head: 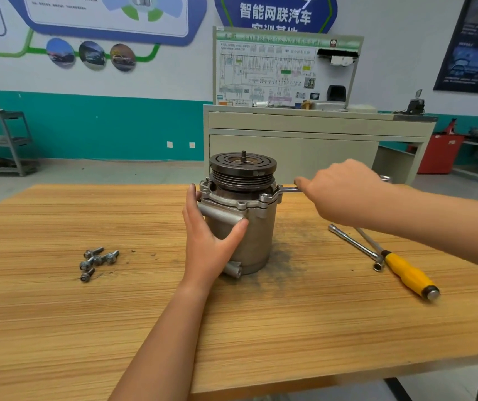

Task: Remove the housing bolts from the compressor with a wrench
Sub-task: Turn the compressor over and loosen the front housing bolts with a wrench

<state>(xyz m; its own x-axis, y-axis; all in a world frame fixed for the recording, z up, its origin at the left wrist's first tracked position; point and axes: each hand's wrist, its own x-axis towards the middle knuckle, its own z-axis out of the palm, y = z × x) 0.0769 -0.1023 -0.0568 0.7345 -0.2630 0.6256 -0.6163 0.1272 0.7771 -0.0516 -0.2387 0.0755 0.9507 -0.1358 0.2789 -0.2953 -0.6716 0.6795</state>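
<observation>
A grey metal compressor (256,227) with a dark grooved pulley on top stands upright on the wooden table (116,314). My left hand (206,244) wraps round its left side, thumb across the front below a side tube. My right hand (344,192) grips a silver wrench (287,190) whose head sits at the housing flange on the compressor's right. A bolt (264,196) stands in the flange at the front right. Several loose bolts (96,260) lie on the table to the left.
A socket extension bar (354,246) and a yellow-handled tool (408,274) lie on the table at the right, under my right forearm. Dark grit marks the table beside the compressor. A beige training cabinet (304,140) stands behind the table, and a metal shelf (3,140) at far left.
</observation>
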